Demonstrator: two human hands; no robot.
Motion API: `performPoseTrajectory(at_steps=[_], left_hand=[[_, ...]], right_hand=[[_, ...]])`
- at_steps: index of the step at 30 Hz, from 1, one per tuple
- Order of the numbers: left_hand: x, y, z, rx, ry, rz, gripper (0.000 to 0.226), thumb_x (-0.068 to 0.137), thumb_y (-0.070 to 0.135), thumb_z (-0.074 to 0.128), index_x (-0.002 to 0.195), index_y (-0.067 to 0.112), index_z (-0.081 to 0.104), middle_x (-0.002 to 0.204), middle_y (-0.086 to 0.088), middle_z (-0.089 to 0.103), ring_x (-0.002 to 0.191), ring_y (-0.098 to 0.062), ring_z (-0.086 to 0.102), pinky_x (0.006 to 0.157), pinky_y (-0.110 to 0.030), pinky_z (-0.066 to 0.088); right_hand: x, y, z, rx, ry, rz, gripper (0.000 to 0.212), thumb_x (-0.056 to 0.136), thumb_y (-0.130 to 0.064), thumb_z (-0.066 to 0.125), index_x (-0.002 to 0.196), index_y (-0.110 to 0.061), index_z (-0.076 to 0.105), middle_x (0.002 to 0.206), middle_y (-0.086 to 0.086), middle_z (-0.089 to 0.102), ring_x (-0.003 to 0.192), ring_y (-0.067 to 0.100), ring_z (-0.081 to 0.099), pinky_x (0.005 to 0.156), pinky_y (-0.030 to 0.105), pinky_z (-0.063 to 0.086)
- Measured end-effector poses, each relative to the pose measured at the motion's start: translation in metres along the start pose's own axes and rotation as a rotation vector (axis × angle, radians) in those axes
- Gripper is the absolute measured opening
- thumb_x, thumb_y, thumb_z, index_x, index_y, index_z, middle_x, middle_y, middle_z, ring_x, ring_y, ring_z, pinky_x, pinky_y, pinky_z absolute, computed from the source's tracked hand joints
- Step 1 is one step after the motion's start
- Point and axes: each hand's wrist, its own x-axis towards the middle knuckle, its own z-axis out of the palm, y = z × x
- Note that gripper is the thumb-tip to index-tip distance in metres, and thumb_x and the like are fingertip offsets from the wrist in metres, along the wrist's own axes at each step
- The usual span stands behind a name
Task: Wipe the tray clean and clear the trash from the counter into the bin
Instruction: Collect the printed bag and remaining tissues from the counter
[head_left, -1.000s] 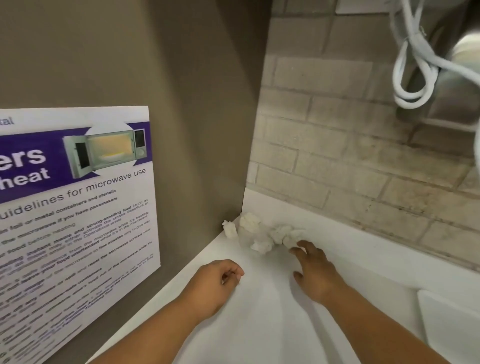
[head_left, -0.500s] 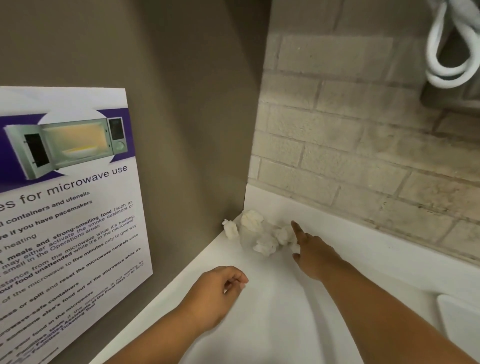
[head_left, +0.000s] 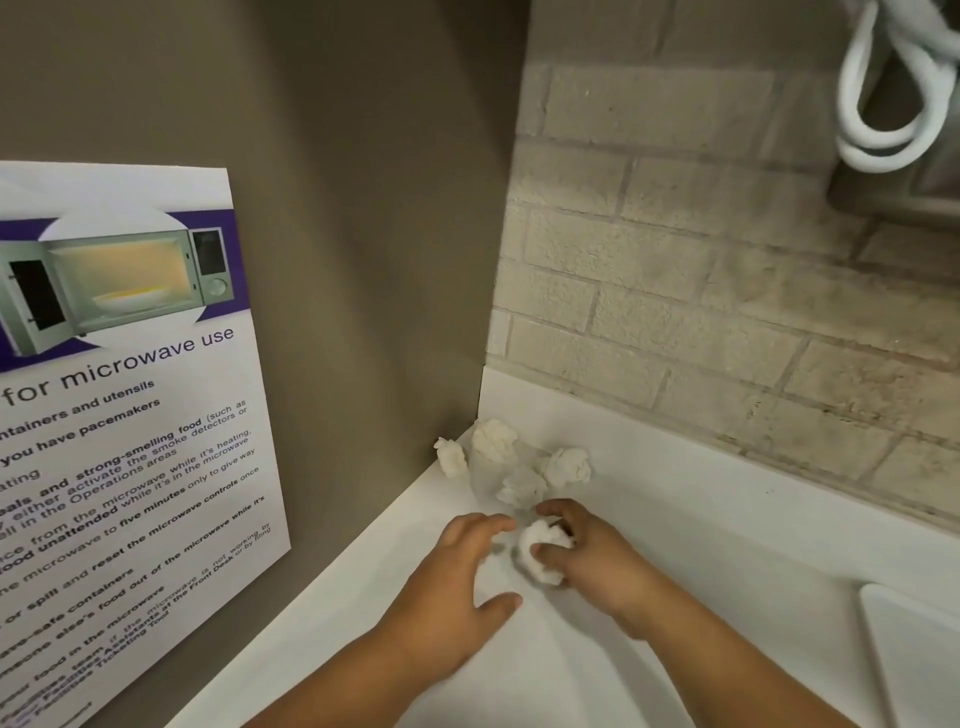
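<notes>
Reaching in from the near edge, two bare forearms cross the white desk (head_left: 545, 675) toward its back left corner. The left hand (head_left: 452, 587) is spread above the surface, its fingers (head_left: 480, 525) straight and apart and the thumb out to the side, holding nothing. Whether the palm touches the desk cannot be told. Just beside it, the right hand (head_left: 608, 566) has fingers and thumb curled round a crumpled white paper wad (head_left: 540, 556). This wad sits between the two hands, close to the left fingertips but apart from them. At the right edge of the view, well apart from both hands, a corner of the white tray (head_left: 914, 654) lies on the desk.

Beyond the hands, four more wads sit in the corner:
- a flattened wad (head_left: 519, 487) nearest the right hand
- a round wad (head_left: 569, 466) near the white upstand (head_left: 701, 467)
- a large wad (head_left: 493, 439) deepest in the corner
- a small wad (head_left: 451, 457) against the grey-brown side panel (head_left: 363, 234)

Something pale and translucent lies among them, too faint to name. A microwave-use poster (head_left: 119, 415) hangs on that panel. Behind the upstand rises a pale brick wall (head_left: 727, 312), and a looped white cable (head_left: 875, 158) hangs at the top right.
</notes>
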Motion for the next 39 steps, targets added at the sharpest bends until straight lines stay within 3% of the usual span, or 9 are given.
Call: performPoseTrajectory(at_steps=[3, 6, 9, 12, 16, 20, 24, 31, 39], left_hand=[[0.002, 0.002, 0.004, -0.019, 0.005, 0.024, 0.055, 0.077, 0.035, 0.070, 0.123, 0.050, 0.043, 0.122, 0.029, 0.038, 0.111, 0.006, 0.047, 0.089, -0.011, 0.043], [0.003, 0.000, 0.000, 0.074, 0.083, -0.009, 0.038, 0.080, 0.029, 0.067, 0.111, 0.045, 0.051, 0.106, 0.024, 0.046, 0.098, 0.001, 0.051, 0.077, -0.009, 0.042], [0.002, -0.007, -0.013, 0.226, 0.159, -0.050, 0.032, 0.082, 0.028, 0.062, 0.107, 0.043, 0.050, 0.099, 0.023, 0.044, 0.089, -0.004, 0.051, 0.070, -0.010, 0.035], [-0.001, -0.017, -0.024, 0.374, 0.137, -0.098, 0.027, 0.085, 0.029, 0.057, 0.111, 0.037, 0.053, 0.103, 0.020, 0.046, 0.095, -0.005, 0.052, 0.076, -0.016, 0.038], [-0.005, -0.025, -0.025, 0.487, 0.128, -0.109, 0.022, 0.088, 0.036, 0.055, 0.109, 0.030, 0.061, 0.103, 0.017, 0.053, 0.103, -0.007, 0.048, 0.083, -0.020, 0.042], [-0.004, -0.024, -0.023, 0.539, 0.151, -0.109, 0.024, 0.085, 0.036, 0.058, 0.108, 0.030, 0.064, 0.105, 0.015, 0.059, 0.104, -0.010, 0.050, 0.080, -0.021, 0.042], [-0.004, -0.024, -0.024, 0.567, 0.135, -0.123, 0.026, 0.086, 0.039, 0.057, 0.110, 0.032, 0.062, 0.107, 0.017, 0.058, 0.104, -0.008, 0.049, 0.081, -0.022, 0.042], [-0.005, -0.026, -0.022, 0.567, 0.145, -0.118, 0.024, 0.087, 0.039, 0.055, 0.109, 0.032, 0.061, 0.107, 0.018, 0.055, 0.104, -0.008, 0.048, 0.081, -0.021, 0.041], [-0.004, -0.028, -0.021, 0.570, 0.162, -0.117, 0.024, 0.087, 0.040, 0.056, 0.108, 0.031, 0.062, 0.105, 0.015, 0.056, 0.102, -0.010, 0.050, 0.080, -0.023, 0.042]], right_hand=[[-0.011, -0.007, 0.011, 0.390, -0.179, 0.080, 0.058, 0.080, -0.002, 0.056, 0.129, -0.031, 0.043, 0.116, 0.009, 0.061, 0.102, 0.026, 0.065, 0.093, 0.039, 0.053], [-0.011, -0.014, 0.009, 0.509, -0.279, 0.077, 0.060, 0.077, 0.004, 0.057, 0.128, -0.025, 0.043, 0.117, 0.016, 0.063, 0.105, 0.029, 0.065, 0.094, 0.039, 0.052], [0.000, -0.013, 0.005, 0.257, -0.191, 0.003, 0.051, 0.080, -0.002, 0.061, 0.124, -0.024, 0.051, 0.112, 0.007, 0.063, 0.102, 0.018, 0.062, 0.087, 0.026, 0.051], [0.025, -0.010, -0.005, -0.267, 0.137, -0.146, 0.039, 0.087, -0.007, 0.056, 0.122, -0.024, 0.057, 0.120, -0.002, 0.055, 0.110, 0.016, 0.054, 0.092, 0.018, 0.040], [0.054, -0.012, -0.011, -0.501, 0.253, -0.224, 0.040, 0.091, -0.021, 0.056, 0.131, -0.024, 0.051, 0.137, -0.001, 0.039, 0.127, 0.020, 0.039, 0.105, 0.027, 0.035], [0.071, -0.012, -0.009, -0.768, 0.163, -0.036, 0.065, 0.090, -0.049, 0.051, 0.147, -0.037, 0.021, 0.157, -0.003, 0.005, 0.144, 0.028, 0.007, 0.112, 0.047, 0.028], [0.080, -0.010, -0.006, -0.835, 0.015, 0.139, 0.069, 0.090, -0.062, 0.042, 0.147, -0.045, 0.008, 0.159, -0.006, -0.013, 0.146, 0.033, -0.006, 0.113, 0.054, 0.019], [0.071, 0.003, -0.008, -0.954, 0.115, 0.012, 0.049, 0.089, -0.056, 0.045, 0.133, -0.032, 0.041, 0.143, 0.005, 0.025, 0.136, 0.032, 0.021, 0.109, 0.047, 0.029], [0.056, 0.006, -0.021, -0.798, 0.002, -0.119, 0.043, 0.084, -0.049, 0.058, 0.120, -0.027, 0.055, 0.150, 0.001, 0.012, 0.135, 0.027, 0.028, 0.107, 0.035, 0.035]])
